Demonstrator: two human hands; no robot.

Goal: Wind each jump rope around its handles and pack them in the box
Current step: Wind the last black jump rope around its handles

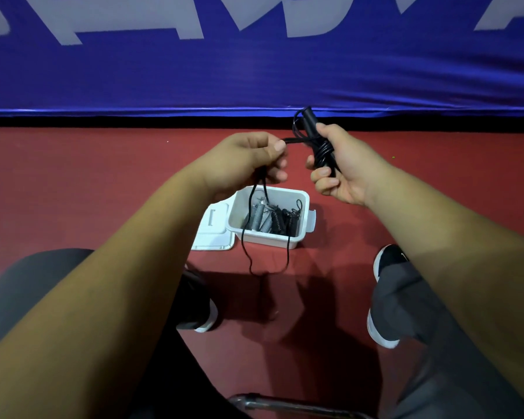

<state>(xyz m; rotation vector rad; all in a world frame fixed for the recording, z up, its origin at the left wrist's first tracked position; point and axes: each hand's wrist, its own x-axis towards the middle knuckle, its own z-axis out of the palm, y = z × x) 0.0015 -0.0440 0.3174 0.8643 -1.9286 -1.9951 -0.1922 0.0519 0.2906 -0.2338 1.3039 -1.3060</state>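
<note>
My right hand grips the black handles of a jump rope, held upright together with a few turns of black cord wound round them. My left hand pinches the cord a short way to the left of the handles. From that hand a long loop of cord hangs down in front of the white box on the floor. Inside the box lie several wound ropes, grey ones on the left and black ones on the right.
The box's white lid lies flat against its left side on the red floor. A blue banner with white letters runs along the far edge. My knees and two black shoes flank the box; a metal chair bar shows at the bottom.
</note>
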